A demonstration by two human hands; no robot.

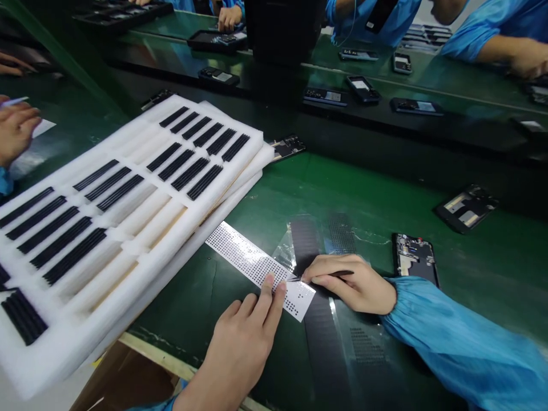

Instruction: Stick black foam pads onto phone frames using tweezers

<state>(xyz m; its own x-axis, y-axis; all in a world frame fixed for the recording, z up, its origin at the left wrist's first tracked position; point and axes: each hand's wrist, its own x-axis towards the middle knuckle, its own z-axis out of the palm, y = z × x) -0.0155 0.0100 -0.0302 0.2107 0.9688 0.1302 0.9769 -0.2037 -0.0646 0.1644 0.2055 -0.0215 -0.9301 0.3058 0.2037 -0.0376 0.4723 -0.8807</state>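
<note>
A white strip dotted with rows of small dark spots [244,254] lies slantwise on the green bench. My left hand [246,337] rests on it, fingers stretched out and fingertips pressing its right part. Dark tweezers [342,274] are pinched in my right hand [362,285], their tips at the strip's upper edge beside my left fingertips. Under and beside the strip's right end runs a dark band with clear film edges [319,342]. A clear sheet with rows of small dark pieces [368,345] lies to the right of that band.
Stacked white foam trays [171,194] hold bundles of black strips on the left. Opened phone bodies lie right, one near my right wrist [414,257] and another farther back [466,208]. Several phones line the raised shelf [372,120]. Co-workers' hands show behind and at left [15,131].
</note>
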